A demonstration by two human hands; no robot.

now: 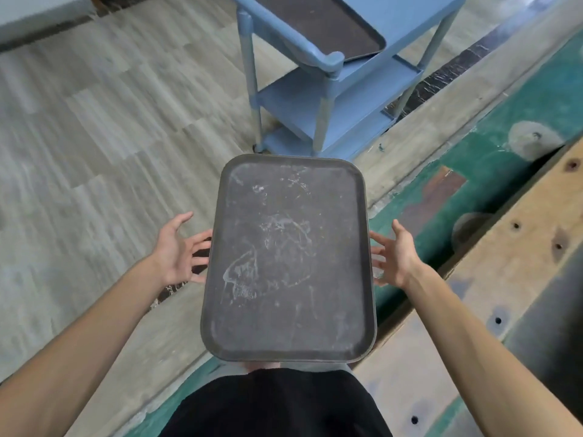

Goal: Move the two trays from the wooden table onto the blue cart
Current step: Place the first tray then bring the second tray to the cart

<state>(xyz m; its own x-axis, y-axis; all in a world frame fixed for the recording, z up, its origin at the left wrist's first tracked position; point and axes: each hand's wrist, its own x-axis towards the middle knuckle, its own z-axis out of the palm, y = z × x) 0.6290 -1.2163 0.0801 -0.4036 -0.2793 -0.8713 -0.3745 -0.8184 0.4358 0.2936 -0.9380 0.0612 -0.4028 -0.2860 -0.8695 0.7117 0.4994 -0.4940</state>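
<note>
I carry a dark grey scuffed tray (288, 260) level in front of my body, above the floor. My left hand (181, 249) holds its left edge with the fingers tucked underneath and the thumb raised. My right hand (396, 253) supports the right edge the same way. A second dark tray (328, 25) lies on the top shelf of the blue cart (340, 99), which stands ahead of me. The held tray's far end is short of the cart.
The wooden table (511, 279) with bolt holes runs along my right side. A green painted strip (473, 159) and a pale curb lie between the table and the cart. Grey wood-look flooring (110, 137) spreads out to the left.
</note>
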